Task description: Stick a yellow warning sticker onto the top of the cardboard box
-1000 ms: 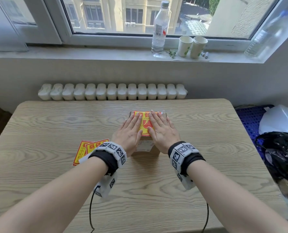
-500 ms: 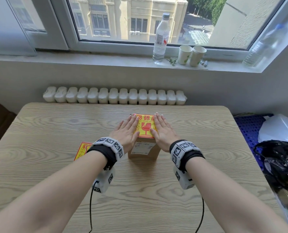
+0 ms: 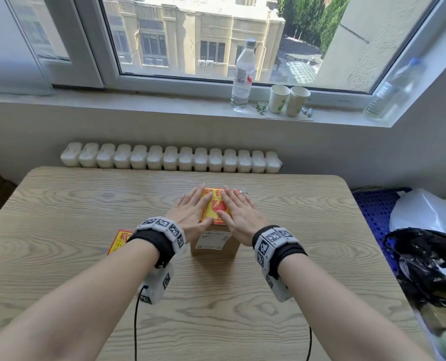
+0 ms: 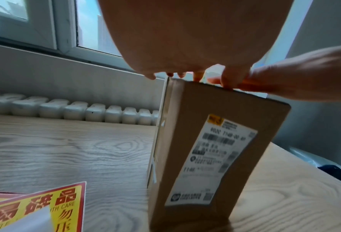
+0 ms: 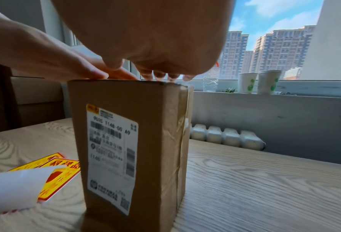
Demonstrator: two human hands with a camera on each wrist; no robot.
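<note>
Cardboard box is standing upright on the wooden table, roughly at the table's middle, its white shipping label facing the person. Yellow warning sticker with red printing is lying flat on the box's top face, covering most of it.

Left hand is lying palm down on the left part of the box top, fingers straight and together, grasping nothing. Right hand is lying flat on the right part in the same way, fingers extended, nothing pinched or held. Between the two hands a strip of the sticker is showing. In the left wrist view the fingertips are reaching past the far edge of the box top.

Left of the box, on the table, spare yellow stickers are lying in a loose stack, and a curled white backing sheet is resting on them. Beyond the box, past the table's far edge, a white radiator is running along the wall. Above it on the windowsill, a clear plastic bottle and two paper cups are standing side by side.
</note>
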